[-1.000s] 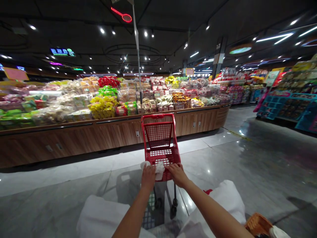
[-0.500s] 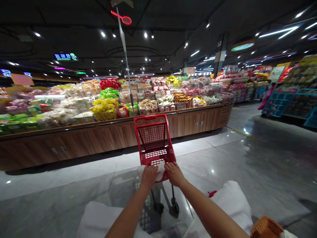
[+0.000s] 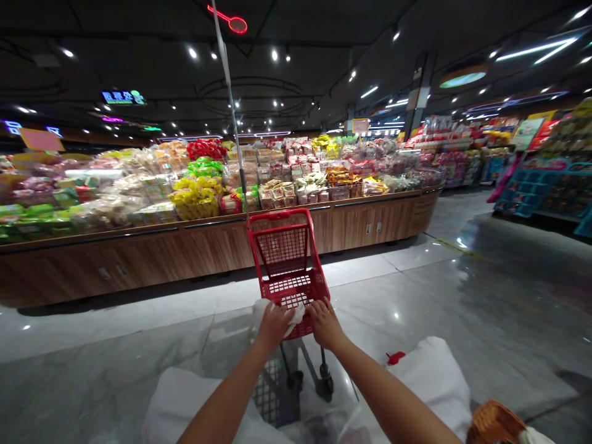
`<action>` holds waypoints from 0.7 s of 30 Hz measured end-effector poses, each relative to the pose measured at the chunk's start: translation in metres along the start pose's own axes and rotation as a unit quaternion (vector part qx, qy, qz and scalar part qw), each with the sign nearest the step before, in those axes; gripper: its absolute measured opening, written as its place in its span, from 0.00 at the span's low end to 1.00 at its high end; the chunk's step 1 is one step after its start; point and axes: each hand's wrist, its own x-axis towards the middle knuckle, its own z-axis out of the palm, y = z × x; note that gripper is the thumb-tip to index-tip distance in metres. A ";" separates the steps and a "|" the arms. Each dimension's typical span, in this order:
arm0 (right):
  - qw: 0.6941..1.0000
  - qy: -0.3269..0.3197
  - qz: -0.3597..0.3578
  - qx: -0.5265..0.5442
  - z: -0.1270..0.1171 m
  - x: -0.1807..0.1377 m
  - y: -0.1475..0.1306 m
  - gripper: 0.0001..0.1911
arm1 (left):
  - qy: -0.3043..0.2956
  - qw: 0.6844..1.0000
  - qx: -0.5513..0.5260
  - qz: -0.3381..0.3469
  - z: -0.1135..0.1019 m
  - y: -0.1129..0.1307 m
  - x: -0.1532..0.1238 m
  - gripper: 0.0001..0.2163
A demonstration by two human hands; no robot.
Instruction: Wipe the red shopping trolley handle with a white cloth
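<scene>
A small red shopping cart [image 3: 287,265] stands in front of me on a glossy grey floor. Both my hands grip its near handle edge. My left hand [image 3: 274,324] is closed over the handle together with a white crumpled cloth or tissue [image 3: 296,313]. My right hand [image 3: 325,322] is wrapped round the handle just to the right of it. A thin pole [image 3: 230,105] rises from the cart's front. The cart's basket looks empty.
A long wooden display counter [image 3: 194,250] piled with packaged snacks runs across the view beyond the cart. More shelves and blue crates [image 3: 527,191] stand at the far right. A woven basket [image 3: 493,422] shows at the bottom right corner. White fabric lies over my lap.
The cart has swung slightly to the left and its pole now tilts left. My hands stayed on the handle and moved a little left with it.
</scene>
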 end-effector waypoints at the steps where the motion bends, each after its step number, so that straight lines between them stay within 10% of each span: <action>1: 1.000 -0.002 0.000 0.007 -0.003 -0.001 0.005 0.24 | -0.013 0.999 -0.002 0.042 -0.004 -0.011 -0.002 0.17; 6: 0.999 -0.014 -0.005 0.043 -0.012 -0.010 0.029 0.22 | -0.025 0.994 -0.016 0.101 -0.005 -0.028 -0.010 0.12; 14: 0.980 -0.097 0.150 0.091 -0.053 0.011 0.075 0.29 | 0.065 0.991 -0.093 -0.066 0.026 0.087 0.035 0.14; 18: 0.981 -0.044 0.068 0.176 -0.066 0.010 0.065 0.34 | 0.058 0.978 -0.200 0.016 0.027 0.115 0.046 0.35; 21: 0.990 -0.026 0.018 0.138 -0.066 -0.006 0.051 0.30 | 0.056 0.961 -0.251 0.101 0.012 0.085 0.048 0.38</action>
